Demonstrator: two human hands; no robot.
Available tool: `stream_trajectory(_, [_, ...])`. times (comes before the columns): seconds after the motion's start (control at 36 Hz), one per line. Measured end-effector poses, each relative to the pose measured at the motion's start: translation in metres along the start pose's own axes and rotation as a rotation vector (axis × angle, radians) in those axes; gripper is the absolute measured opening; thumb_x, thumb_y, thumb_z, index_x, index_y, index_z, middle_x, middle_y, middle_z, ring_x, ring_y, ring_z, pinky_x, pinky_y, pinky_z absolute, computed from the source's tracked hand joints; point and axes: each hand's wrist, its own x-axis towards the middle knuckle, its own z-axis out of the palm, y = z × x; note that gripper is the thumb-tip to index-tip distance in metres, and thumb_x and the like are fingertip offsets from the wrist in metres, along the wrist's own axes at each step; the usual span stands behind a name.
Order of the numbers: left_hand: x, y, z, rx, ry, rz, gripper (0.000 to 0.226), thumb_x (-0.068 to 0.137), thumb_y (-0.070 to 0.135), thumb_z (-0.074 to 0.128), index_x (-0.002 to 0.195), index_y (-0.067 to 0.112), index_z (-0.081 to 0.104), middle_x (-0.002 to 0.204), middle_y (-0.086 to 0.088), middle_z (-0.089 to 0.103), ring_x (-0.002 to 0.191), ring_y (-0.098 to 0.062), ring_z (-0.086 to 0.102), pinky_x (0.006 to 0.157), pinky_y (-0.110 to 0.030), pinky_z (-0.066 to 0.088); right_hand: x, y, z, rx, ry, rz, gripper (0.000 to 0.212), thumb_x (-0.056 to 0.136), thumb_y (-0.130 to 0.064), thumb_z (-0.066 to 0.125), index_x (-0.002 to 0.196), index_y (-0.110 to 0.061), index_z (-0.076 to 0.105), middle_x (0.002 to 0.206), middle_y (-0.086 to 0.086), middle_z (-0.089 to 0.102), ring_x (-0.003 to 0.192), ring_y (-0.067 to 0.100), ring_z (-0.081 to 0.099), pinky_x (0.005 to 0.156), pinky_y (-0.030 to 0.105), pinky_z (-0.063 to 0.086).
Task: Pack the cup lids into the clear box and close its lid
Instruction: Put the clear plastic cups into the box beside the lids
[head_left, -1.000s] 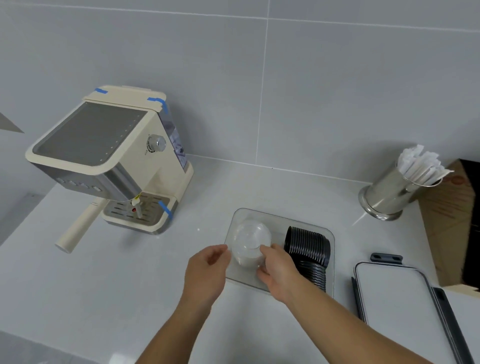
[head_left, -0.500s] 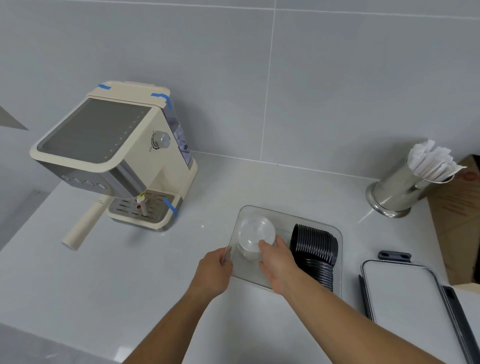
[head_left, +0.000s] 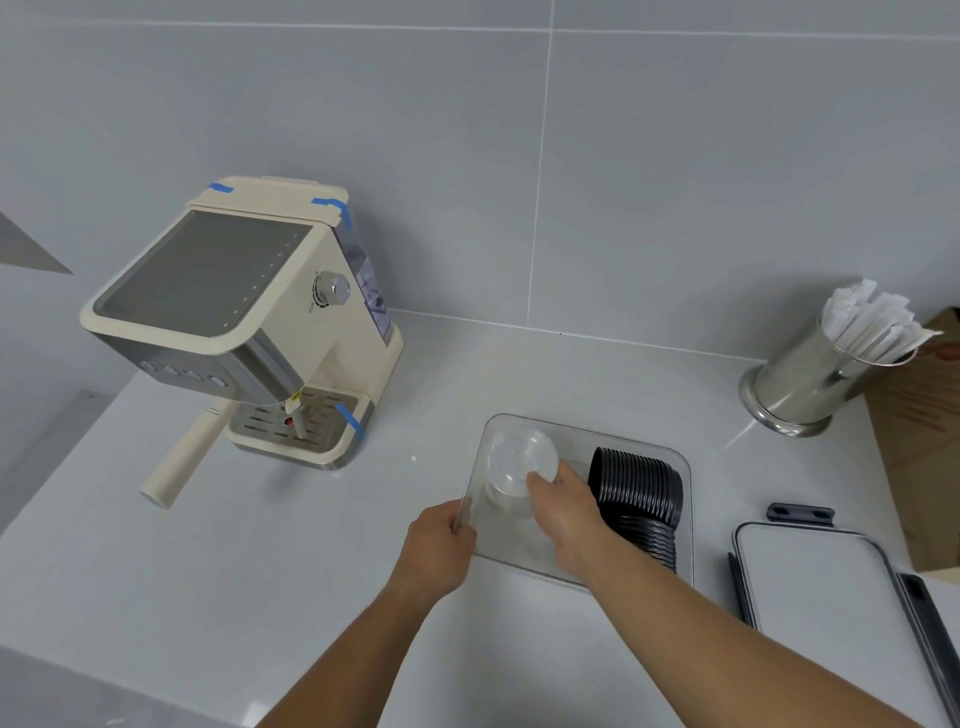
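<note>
A clear box (head_left: 631, 446) stands open on the white counter in front of me. A row of black cup lids (head_left: 639, 496) lies on edge along its right side. A stack of clear cup lids (head_left: 517, 465) sits in its left side, and my right hand (head_left: 563, 512) is inside the box with its fingers closed on that stack. My left hand (head_left: 441, 545) grips the box's left wall. The box's own lid (head_left: 815, 597), white with dark clips, lies flat on the counter to the right.
A cream espresso machine (head_left: 244, 332) stands at the left with its handle pointing toward me. A steel cup of wrapped straws (head_left: 826, 374) is at the back right, and a brown cardboard box (head_left: 919, 441) fills the right edge.
My left hand slid from the clear lids onto the box's left wall. My right hand stayed on the clear lid stack as it settled lower in the box.
</note>
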Motion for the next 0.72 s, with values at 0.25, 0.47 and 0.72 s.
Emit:
stream_trajectory(0.25, [-0.011,0.01,0.0,-0.026,0.034,-0.004,0.032,0.102,0.018,0.041,0.072,0.024,0.051,0.064,0.009,0.052,0.061,-0.008,0.048,0.051,-0.011,0.035,-0.009,-0.005,-0.013,-0.036,-0.071,0.01,0.034,0.085,-0.036,0.056,0.115,-0.022,0.06,0.107,0.004,0.065,0.093,0.023,0.061,0.077,0.033,0.047])
stream_trajectory(0.47, [-0.022,0.013,-0.007,-0.171,0.071,-0.062,0.055,0.096,0.036,0.057,0.146,0.019,0.045,0.144,0.001,0.053,0.128,-0.018,0.054,0.102,-0.028,0.041,-0.05,-0.008,-0.053,-0.18,-0.166,-0.177,0.028,0.093,-0.032,0.055,0.117,-0.019,0.061,0.108,0.004,0.064,0.105,0.022,0.06,0.085,0.032,0.045])
stream_trajectory(0.72, [-0.045,0.05,-0.002,-0.195,0.154,0.116,0.045,0.093,0.033,0.062,0.136,0.026,0.051,0.125,0.01,0.055,0.101,-0.008,0.058,0.082,-0.018,0.043,-0.077,0.003,-0.121,-0.538,-0.099,-0.402,0.033,0.093,-0.028,0.058,0.125,-0.036,0.06,0.113,-0.019,0.06,0.1,0.001,0.057,0.084,0.007,0.04])
